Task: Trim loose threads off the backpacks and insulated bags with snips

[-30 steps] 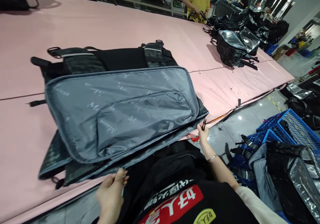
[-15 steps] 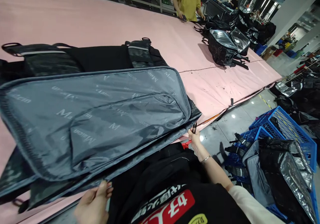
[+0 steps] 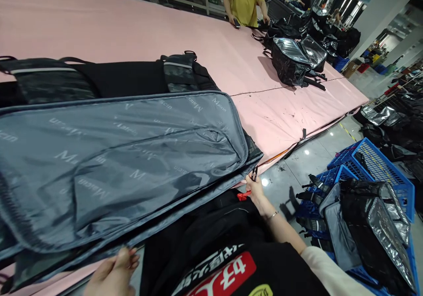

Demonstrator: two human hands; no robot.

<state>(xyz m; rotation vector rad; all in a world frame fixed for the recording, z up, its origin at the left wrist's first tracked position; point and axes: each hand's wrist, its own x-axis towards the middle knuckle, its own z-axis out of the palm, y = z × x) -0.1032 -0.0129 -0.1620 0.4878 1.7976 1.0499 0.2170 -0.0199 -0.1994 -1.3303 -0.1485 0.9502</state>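
A large bag lies open on the pink-covered table, its grey printed lining [image 3: 148, 155] facing up and its black back and camouflage straps [image 3: 180, 71] beyond. At the lower left, my left hand [image 3: 115, 271] is closed in a pinch at the bag's near edge; what its fingertips hold is too small to tell. My right hand [image 3: 255, 188], by the bag's near right corner, is closed round small black scissors [image 3: 254, 173] that point upward. Red material [image 3: 243, 195] hangs beside that hand.
The pink table [image 3: 277, 111] runs to the upper right, bearing another black bag with silver lining [image 3: 291, 60] and a pile of bags. A person in yellow [image 3: 244, 1] stands across it. Blue crates [image 3: 386, 168] holding bags stand on the floor at right.
The bag has shifted slightly left in view, its left end now further out of the frame. My left hand sits a little lower and further left. My right hand keeps the scissors.
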